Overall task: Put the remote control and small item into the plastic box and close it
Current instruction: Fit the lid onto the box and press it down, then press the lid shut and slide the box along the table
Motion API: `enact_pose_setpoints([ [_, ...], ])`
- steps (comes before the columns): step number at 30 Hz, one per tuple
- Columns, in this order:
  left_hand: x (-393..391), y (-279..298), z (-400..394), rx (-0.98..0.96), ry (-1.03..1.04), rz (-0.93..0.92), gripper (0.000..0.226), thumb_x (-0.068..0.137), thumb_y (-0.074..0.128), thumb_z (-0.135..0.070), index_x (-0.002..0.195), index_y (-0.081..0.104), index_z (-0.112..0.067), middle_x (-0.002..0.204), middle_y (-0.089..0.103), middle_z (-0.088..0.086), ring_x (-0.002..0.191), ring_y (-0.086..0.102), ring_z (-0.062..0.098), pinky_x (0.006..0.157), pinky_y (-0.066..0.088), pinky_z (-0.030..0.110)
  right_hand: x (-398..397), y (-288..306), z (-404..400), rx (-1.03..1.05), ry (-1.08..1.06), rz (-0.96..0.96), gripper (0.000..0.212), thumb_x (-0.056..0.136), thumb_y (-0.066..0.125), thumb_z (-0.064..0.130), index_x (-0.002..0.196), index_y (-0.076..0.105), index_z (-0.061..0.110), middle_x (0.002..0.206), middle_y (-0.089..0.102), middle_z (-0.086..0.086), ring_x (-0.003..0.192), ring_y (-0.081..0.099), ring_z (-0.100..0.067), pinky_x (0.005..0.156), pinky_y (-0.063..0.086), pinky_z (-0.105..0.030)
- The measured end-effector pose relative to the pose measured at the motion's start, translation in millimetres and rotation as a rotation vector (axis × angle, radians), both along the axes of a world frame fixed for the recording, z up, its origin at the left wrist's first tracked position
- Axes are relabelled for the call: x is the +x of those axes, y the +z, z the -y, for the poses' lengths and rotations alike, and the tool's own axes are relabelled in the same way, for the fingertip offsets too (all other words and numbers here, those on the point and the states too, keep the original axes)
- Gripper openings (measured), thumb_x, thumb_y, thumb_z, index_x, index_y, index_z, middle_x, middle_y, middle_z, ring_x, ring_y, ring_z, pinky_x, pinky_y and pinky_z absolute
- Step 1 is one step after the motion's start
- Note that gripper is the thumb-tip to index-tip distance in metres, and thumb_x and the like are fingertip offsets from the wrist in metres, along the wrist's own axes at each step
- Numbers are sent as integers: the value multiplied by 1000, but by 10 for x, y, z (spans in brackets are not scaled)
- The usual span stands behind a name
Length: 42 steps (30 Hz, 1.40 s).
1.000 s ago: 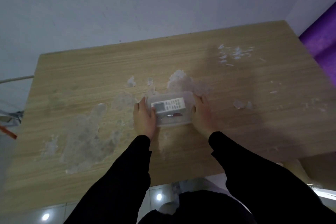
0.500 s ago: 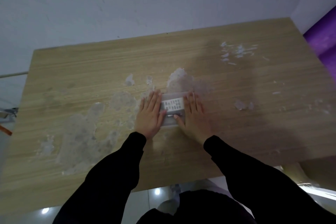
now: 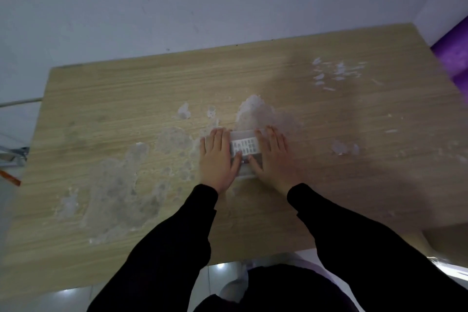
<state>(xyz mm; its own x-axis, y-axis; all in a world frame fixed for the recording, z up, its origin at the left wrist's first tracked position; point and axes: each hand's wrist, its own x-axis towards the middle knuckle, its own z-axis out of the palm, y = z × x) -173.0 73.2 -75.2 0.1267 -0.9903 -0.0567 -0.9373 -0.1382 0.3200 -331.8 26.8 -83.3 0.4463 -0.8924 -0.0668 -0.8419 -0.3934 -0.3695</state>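
Two hands lie flat on the plastic box (image 3: 244, 157), which sits on the worktop (image 3: 126, 99) near its middle, a little toward the person. Through the clear top I see the remote control (image 3: 245, 147) inside, its white face with rows of buttons turned up. The small item I cannot make out; a dark spot just below the remote may be it, but it is too small to tell.

The left hand (image 3: 219, 159) covers the left part of the box with the fingers stretched and together, palm down. The right hand (image 3: 272, 157) does the same on the right part. Neither hand holds anything; both are spread open and seem to press down. The thumbs almost meet over the near edge of the box.

I judge that the closing step is in hand: the things look to be inside, the lid seems to be on, and the palms push it onto the rim. I cannot see whether it has seated all around.

The next move, I think, calls for even pressure along every edge, mostly the corners, and then lifting the hands to check the lid.

Around the box the worktop has pale, rough patches where the surface is worn. Black sleeves (image 3: 354, 235) reach in from below, and a plain wall (image 3: 202, 2) stands behind.
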Motion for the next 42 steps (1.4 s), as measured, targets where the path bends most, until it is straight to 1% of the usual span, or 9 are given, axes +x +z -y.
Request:
enact_pose_setpoints([
  [5,-21,-77,-19,24,-83,24,69,98,29,-45,149,8,-4,161,6,17,150,0,30,123,2,48,12,44,19,-24,35,-63,71,88,41,53,142,21,12,150,26,-21,140,18,-37,117,13,-52],
  [10,27,-102,6,-9,-92,31,65,98,25,-44,150,12,-6,161,12,15,150,4,26,123,4,44,205,151,70,-10,19,-36,60,90,43,41,135,30,3,145,33,-23,137,24,-37,116,14,-52],
  [15,18,-111,-19,-63,-73,1,69,93,19,-47,148,22,-7,158,23,15,149,14,26,122,11,44,242,41,-19,-19,113,96,51,98,34,32,142,25,7,153,26,-19,143,18,-29,117,10,-43],
  [21,35,-164,-1,-136,-1,-82,63,94,28,-40,148,23,-9,159,19,16,149,8,28,122,8,38,278,-46,-6,-76,83,-43,59,92,21,45,144,20,17,155,24,-13,144,18,-26,115,7,-56],
  [25,29,-191,21,-106,0,-85,57,97,34,-32,149,23,-12,160,18,14,150,9,27,123,12,42,287,-94,21,-56,88,-76,64,89,23,51,145,11,22,156,20,-12,144,15,-27,113,0,-54],
  [31,77,-135,22,-182,59,-320,46,98,40,-25,143,38,-14,155,33,10,147,18,23,121,13,35,286,-82,23,-60,112,-64,78,78,31,60,144,16,22,154,26,-14,143,19,-29,112,3,-60],
  [36,119,-102,-5,-148,13,-365,50,97,44,-19,145,31,-16,159,23,9,149,9,23,123,12,38,255,-39,40,23,130,-17,83,78,30,67,145,9,23,159,10,-9,146,3,-23,113,-9,-55],
  [39,173,-97,-108,-147,-20,-324,56,96,45,-21,148,25,-13,161,13,11,150,5,25,123,10,40,179,15,28,19,172,13,76,88,39,57,146,8,19,159,4,-9,146,-3,-22,112,-11,-51],
  [42,182,-142,-338,-176,16,-259,57,98,41,-27,149,20,-9,161,12,14,149,4,26,122,7,38,35,38,-63,-64,61,40,67,93,45,42,144,18,8,157,14,-17,145,7,-29,116,2,-49],
])
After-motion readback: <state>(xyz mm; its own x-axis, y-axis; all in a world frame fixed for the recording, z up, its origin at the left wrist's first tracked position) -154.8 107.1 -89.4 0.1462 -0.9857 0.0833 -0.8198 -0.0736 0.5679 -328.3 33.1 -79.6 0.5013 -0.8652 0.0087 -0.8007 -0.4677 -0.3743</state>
